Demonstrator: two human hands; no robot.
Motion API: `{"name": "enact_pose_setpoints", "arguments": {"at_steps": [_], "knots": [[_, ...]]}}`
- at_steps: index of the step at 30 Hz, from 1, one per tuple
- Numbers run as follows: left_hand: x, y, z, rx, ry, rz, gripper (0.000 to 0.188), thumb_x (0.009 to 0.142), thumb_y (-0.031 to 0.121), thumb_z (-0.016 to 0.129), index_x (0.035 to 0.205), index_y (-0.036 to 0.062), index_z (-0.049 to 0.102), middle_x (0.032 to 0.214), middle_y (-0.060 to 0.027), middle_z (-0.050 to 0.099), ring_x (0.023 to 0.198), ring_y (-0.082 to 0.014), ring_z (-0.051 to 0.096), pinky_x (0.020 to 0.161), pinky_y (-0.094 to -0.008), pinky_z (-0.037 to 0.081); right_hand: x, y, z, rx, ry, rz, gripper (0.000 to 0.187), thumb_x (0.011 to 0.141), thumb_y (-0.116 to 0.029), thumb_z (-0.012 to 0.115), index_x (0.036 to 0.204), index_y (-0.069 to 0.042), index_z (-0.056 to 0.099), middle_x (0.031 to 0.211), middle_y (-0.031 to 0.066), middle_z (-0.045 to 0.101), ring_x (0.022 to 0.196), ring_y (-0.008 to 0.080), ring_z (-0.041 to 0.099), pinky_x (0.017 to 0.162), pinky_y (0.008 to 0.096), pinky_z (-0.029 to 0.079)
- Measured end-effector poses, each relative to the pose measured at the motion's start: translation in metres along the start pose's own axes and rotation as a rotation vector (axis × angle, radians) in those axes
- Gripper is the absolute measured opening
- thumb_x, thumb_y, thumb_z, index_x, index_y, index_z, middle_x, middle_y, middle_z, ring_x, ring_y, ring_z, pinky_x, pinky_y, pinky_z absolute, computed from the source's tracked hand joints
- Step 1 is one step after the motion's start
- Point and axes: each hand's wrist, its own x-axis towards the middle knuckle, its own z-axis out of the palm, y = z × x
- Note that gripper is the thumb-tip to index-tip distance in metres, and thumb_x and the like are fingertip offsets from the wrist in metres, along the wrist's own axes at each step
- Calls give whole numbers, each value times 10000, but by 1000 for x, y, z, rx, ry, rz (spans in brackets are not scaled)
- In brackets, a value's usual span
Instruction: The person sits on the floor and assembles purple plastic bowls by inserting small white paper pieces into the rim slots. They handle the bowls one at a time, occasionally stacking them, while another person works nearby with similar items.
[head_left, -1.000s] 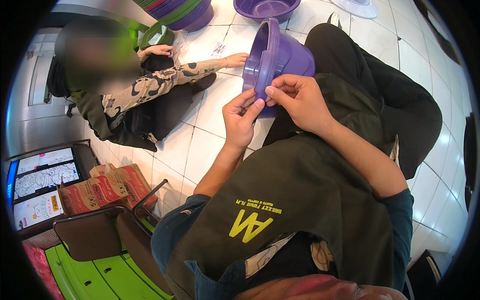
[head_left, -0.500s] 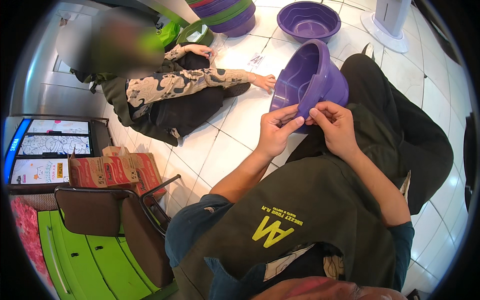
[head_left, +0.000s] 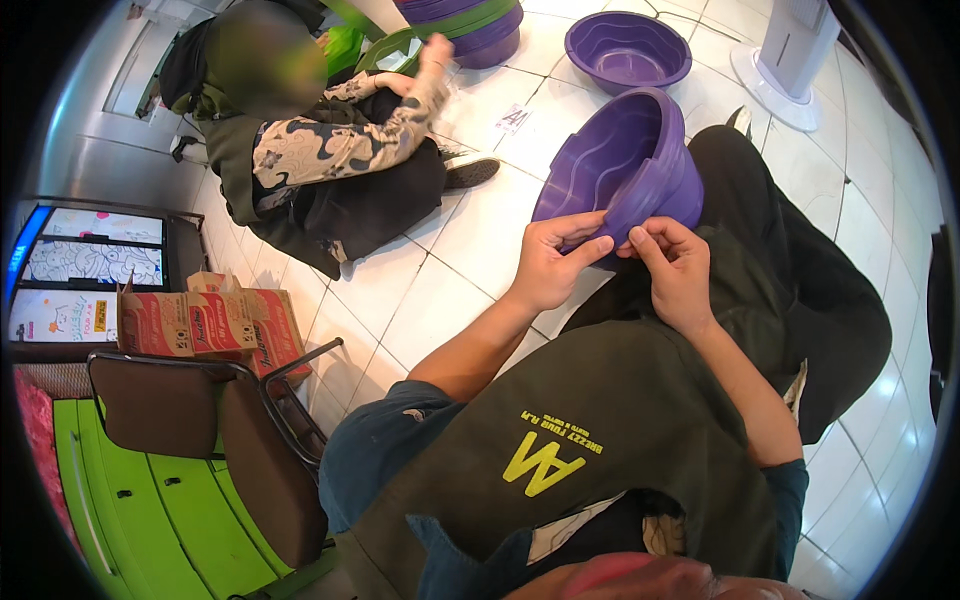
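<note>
A purple plastic basin (head_left: 680, 190) with a wavy inner wall is tilted on its side against my bent leg, its mouth facing left. My left hand (head_left: 553, 265) grips the near end of its rim, thumb on top and fingers behind. Right beside it, my right hand (head_left: 678, 272) is closed in a pinch at the same part of the rim. What lies between the right fingertips, if anything, is too small to tell. A flat, white printed piece (head_left: 513, 118) lies on the floor tiles beyond the basin.
Another purple basin (head_left: 628, 52) stands upright on the tiles, near a white stand (head_left: 790, 70). Behind the co-worker (head_left: 340, 150), seated at left, are stacked basins (head_left: 488, 45) and a green basin (head_left: 375, 58). Cardboard boxes (head_left: 215, 320) and a brown chair (head_left: 155, 405) are at left.
The co-worker's hand has drawn back from beside my basin and is raised near the stacked basins. My hands stay at the rim, with the right fingertips slightly shifted. The view has moved a little.
</note>
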Motion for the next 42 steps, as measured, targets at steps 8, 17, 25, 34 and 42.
{"name": "enact_pose_setpoints", "arguments": {"at_steps": [8, 17, 25, 34, 42], "knots": [[1, -9, -2, 132, 16, 69, 358, 961, 42, 766, 1281, -104, 696, 1167, -169, 779, 1039, -169, 732, 937, -317, 589, 6, 10, -4, -4, -10, -9, 121, 1054, -78, 667, 1073, 41, 675, 971, 73, 739, 888, 133, 720, 857, 301, 602], [26, -22, 16, 248, 73, 94, 306, 943, 90, 800, 1186, -87, 741, 1078, -163, 804, 985, -172, 766, 892, -310, 600, 26, 14, -32, -58, 18, 48, 120, 1038, -78, 696, 1032, 41, 703, 947, 62, 745, 853, 117, 710, 823, 273, 575], [28, -13, 25, 366, 145, 157, 289, 946, 97, 785, 1172, -78, 741, 990, -167, 801, 918, -170, 765, 840, -305, 600, 26, 16, -34, 27, 39, 13, 124, 1044, -90, 689, 1048, 32, 713, 961, 72, 748, 848, 123, 708, 832, 285, 578], [36, -12, 21, 536, 227, 309, 303, 895, 159, 836, 1120, -32, 770, 969, -201, 794, 880, -278, 799, 783, -339, 609, 30, 19, -34, 60, 58, 87, 122, 1051, -109, 683, 1027, 7, 712, 935, 60, 745, 854, 130, 716, 830, 285, 579], [40, -26, 7, 536, 257, 387, 324, 874, 158, 859, 1133, -18, 772, 1001, -205, 794, 904, -288, 798, 808, -349, 609, 36, 29, -30, 56, 53, 116, 174, 1078, -154, 655, 1047, 3, 723, 913, 47, 744, 844, 119, 709, 813, 266, 552]]}}
